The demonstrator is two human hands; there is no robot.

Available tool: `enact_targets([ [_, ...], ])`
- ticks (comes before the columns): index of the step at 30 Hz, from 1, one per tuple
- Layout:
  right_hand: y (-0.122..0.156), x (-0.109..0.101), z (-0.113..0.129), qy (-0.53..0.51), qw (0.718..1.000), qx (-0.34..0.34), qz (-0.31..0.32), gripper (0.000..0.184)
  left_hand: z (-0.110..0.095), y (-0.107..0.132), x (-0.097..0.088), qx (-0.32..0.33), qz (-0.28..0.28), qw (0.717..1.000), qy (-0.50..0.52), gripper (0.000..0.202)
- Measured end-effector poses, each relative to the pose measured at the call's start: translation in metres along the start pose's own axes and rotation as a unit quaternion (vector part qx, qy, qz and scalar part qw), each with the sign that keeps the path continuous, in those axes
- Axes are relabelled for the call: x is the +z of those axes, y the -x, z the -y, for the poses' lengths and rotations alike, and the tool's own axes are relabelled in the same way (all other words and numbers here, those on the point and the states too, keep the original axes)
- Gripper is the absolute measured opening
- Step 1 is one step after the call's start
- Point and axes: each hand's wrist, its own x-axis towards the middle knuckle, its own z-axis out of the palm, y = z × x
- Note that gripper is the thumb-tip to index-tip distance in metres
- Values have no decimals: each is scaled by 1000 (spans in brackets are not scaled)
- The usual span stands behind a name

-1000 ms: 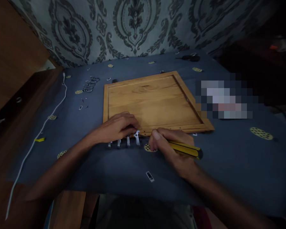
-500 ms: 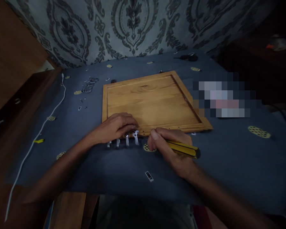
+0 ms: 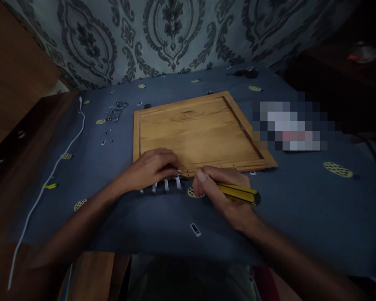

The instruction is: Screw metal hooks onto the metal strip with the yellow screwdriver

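Observation:
A framed wooden board [image 3: 188, 125] lies flat on the cloth-covered table. Several silvery metal hooks [image 3: 178, 182] stick out in a row from its near edge. My left hand [image 3: 158, 167] rests over the near left part of the board, thumb and fingers closed at the rightmost hook; the exact grip is partly hidden. In my right hand [image 3: 217, 186] is a yellow-and-black screwdriver [image 3: 238, 193], its thin shaft pointing left at that same hook. Small dark holes show along the near edge to the right of the hooks.
Loose metal hooks [image 3: 115, 112] and a few tiny screws [image 3: 111, 141] lie left of the board. A white cord [image 3: 58, 165] runs along the left side. A black-handled tool [image 3: 246, 73] lies at the back. A blurred-out item [image 3: 294, 125] sits at the right.
The view has shifted slightly. Both hands keep nearly the same place at the rightmost hook, and the screwdriver stays in my right hand.

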Motion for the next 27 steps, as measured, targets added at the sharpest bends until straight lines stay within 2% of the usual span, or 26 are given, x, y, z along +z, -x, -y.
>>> enact_targets([
  [13, 0, 0, 1, -4, 1000, 4, -2, 51, -3, 0, -2, -3, 11, 1000, 11, 11],
  [20, -1, -1, 1, 0, 1000, 18, 0, 55, -5, 0, -7, -14, -1, 1000, 3, 22],
  [27, -1, 1, 1, 0, 1000, 21, -5, 54, -5, 1, -5, -7, 15, 1000, -2, 13],
])
